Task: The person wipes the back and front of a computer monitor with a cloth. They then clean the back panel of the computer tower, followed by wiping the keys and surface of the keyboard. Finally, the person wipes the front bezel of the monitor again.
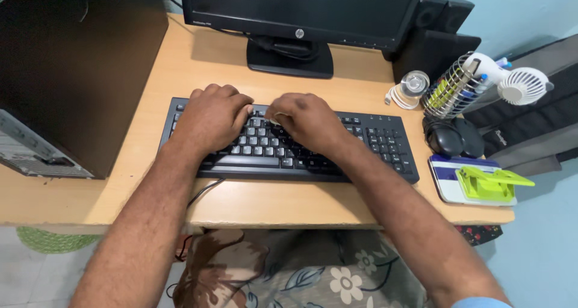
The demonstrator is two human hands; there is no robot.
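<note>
A black keyboard (385, 145) lies across the middle of a light wooden desk (174, 67). My left hand (211, 117) rests on the keyboard's left half, fingers curled down onto the keys. My right hand (307, 120) sits over the centre keys, fingers bent, thumb side close to the left hand. Both hands touch keys and hold nothing. The keys beneath both palms are hidden. A black monitor (301, 7) on a stand faces me behind the keyboard.
A black computer tower (66, 67) fills the desk's left side. At the right stand black speakers (436, 34), a wire pen holder (451, 91), a small white fan (522, 85), a black mouse (445, 138) and a green hole punch (489, 183) on a notepad.
</note>
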